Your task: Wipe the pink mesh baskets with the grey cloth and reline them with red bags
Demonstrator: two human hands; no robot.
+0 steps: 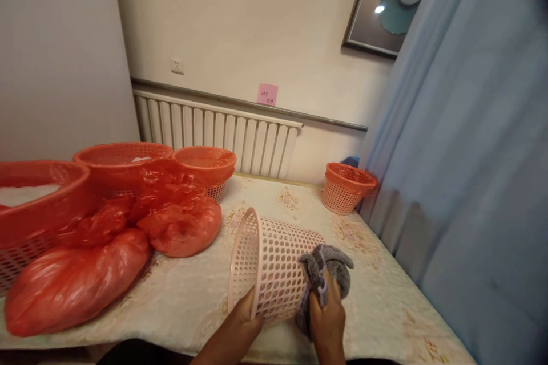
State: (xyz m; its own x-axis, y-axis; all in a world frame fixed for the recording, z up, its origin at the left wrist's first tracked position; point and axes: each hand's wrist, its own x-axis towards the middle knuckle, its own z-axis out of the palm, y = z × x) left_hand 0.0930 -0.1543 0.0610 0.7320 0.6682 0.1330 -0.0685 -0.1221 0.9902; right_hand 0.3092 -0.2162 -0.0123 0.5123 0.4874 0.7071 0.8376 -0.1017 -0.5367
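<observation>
A pink plastic wastebasket (280,259) with a lattice of holes lies tipped on its side over the table, its mouth facing left. My left hand (245,319) grips its rim at the lower edge, thumb outside and the other fingers partly hidden within. In my right hand (329,311) is a bunched grey cloth (317,274) with a purplish edge, pressed against the basket's side near its base. Fingers of that hand are wrapped into the cloth and partly covered by it.
Bag-lined wastebaskets (124,154) stand at the left, beside tied, filled red plastic bags (81,282). Another lined basket (345,194) stands at the far right corner, by a blue curtain (462,154). A floral cloth covers the table (180,296); a radiator (222,131) is behind.
</observation>
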